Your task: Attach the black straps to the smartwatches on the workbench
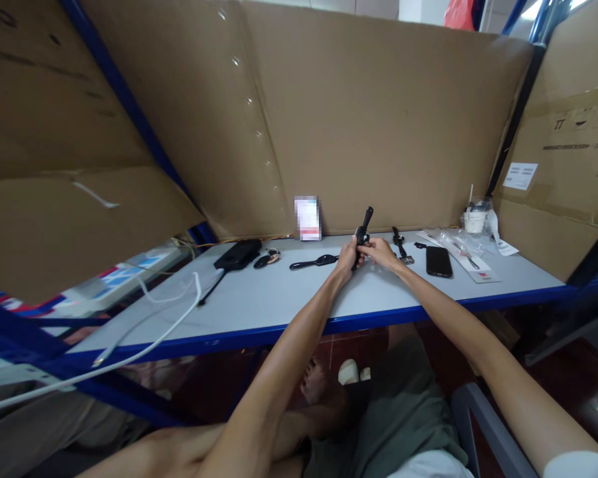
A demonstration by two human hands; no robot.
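Observation:
Both my hands meet over the grey shelf top (pixel 289 299), closed on a black smartwatch (pixel 363 229) whose strap sticks up above my fingers. My left hand (pixel 347 257) grips it from the left and my right hand (pixel 379 251) pinches it from the right. A black watch strap (pixel 313 263) lies flat just left of my left hand. Another black watch (pixel 399 244) lies just right of my right hand.
A black phone (pixel 438 261) lies face up to the right, beside clear plastic bags (pixel 456 240) and a small white cup (pixel 474 220). A black pouch (pixel 238 255) and a white cable (pixel 179 318) are on the left. Cardboard sheets wall the back and sides.

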